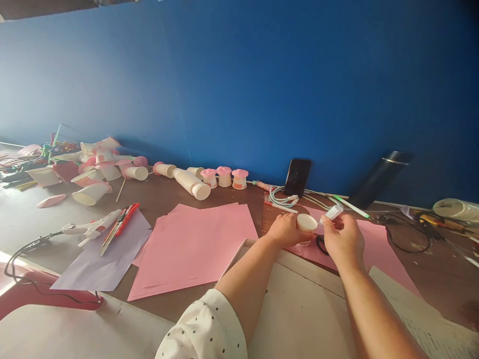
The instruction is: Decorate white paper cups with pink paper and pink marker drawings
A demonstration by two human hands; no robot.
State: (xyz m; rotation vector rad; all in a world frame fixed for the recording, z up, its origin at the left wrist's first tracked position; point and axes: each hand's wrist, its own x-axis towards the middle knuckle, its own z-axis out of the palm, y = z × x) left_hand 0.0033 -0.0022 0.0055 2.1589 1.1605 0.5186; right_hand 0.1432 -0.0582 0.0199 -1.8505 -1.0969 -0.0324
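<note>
My left hand (286,230) is closed around the side of a white paper cup (307,223), whose round opening faces up toward me. Just to the right, my right hand (346,244) pinches a small white tube-like item (333,213) between thumb and fingers, close to the cup's rim. Its exact kind is too small to make out. Between the hands, a black loop (321,245), like a scissors handle, lies on a pink paper sheet (377,244). Beneath my forearms is a pale board or box lid (299,299).
Pink sheets (198,244) lie left of my arms, beside a utility knife (121,224) and a glue gun (92,227). Behind stand a stack of paper cups (190,183), pink-topped cups (224,177), a phone (298,177) and a black bottle (381,179). Cables (282,197) run along the blue wall.
</note>
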